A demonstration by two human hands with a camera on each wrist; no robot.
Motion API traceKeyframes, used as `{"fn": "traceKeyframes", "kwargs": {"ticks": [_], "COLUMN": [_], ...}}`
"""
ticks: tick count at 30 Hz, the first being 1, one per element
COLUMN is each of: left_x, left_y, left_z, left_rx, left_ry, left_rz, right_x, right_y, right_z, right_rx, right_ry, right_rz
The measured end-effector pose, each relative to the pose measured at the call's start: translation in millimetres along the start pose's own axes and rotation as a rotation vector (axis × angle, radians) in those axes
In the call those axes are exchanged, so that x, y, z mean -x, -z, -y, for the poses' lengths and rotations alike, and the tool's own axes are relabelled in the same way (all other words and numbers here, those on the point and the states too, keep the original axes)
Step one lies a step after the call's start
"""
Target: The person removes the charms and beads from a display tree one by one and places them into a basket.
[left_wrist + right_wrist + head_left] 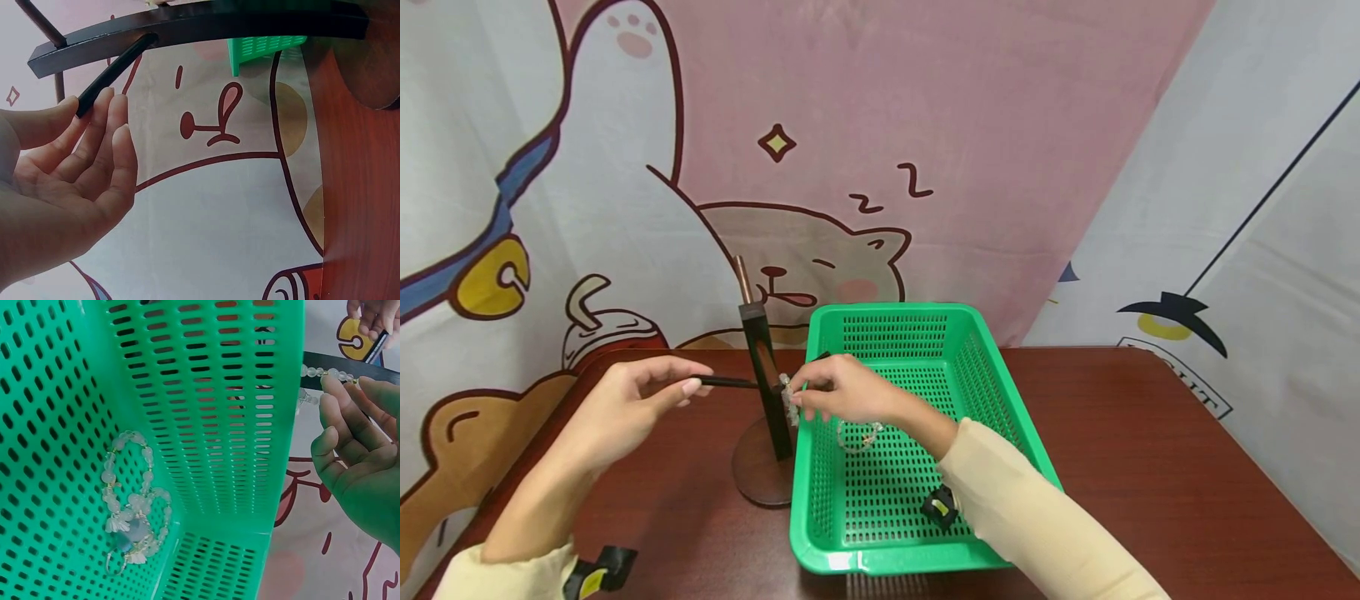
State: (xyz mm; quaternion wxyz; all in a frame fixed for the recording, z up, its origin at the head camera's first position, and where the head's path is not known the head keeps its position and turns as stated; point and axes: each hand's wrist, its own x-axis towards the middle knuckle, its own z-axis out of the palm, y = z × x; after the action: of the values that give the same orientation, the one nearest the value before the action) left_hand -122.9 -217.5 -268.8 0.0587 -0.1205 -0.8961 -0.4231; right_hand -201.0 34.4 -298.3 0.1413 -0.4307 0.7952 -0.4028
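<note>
A dark wooden jewelry stand [769, 383] rises from a round base, with rods crossing its upright. My left hand [617, 408] pinches the end of a black rod [115, 75] on the stand's left side between thumb and fingers. On the other side, my right hand [857, 392] pinches a clear beaded bracelet [334, 374] close against the upright. Whether that bracelet goes round the right-hand rod is hidden by the fingers. Below the right hand, more beaded bracelets [128, 506] lie in a green basket [850, 560], one of them showing a blue-grey piece.
The basket stands just right of the stand's round base [763, 471], on a reddish-brown table [1120, 467]. A cartoon-printed cloth [985, 167] hangs behind the table. A second, coppery rod [742, 279] sticks out near the top of the stand.
</note>
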Motion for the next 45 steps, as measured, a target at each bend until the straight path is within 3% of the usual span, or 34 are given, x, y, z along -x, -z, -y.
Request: {"fn": "traceKeyframes", "kwargs": {"ticks": [26, 33, 45], "left_x": [-0.6, -1.0, -0.8], "left_y": [-0.1, -0.5, 0.8], "left_z": [-1.4, -0.7, 0.4], "left_rx": [0.001, 0.003, 0.000], "left_ry": [-0.002, -0.007, 0.010], "left_rz": [-0.001, -0.003, 0.004], "right_x": [8, 12, 23], "right_y": [40, 52, 69], "right_z": [21, 23, 19], "right_rx": [0.005, -0.005, -0.059], "right_ry": [0.005, 0.031, 0.006], "right_rz": [-0.035, -0.077, -0.155]}}
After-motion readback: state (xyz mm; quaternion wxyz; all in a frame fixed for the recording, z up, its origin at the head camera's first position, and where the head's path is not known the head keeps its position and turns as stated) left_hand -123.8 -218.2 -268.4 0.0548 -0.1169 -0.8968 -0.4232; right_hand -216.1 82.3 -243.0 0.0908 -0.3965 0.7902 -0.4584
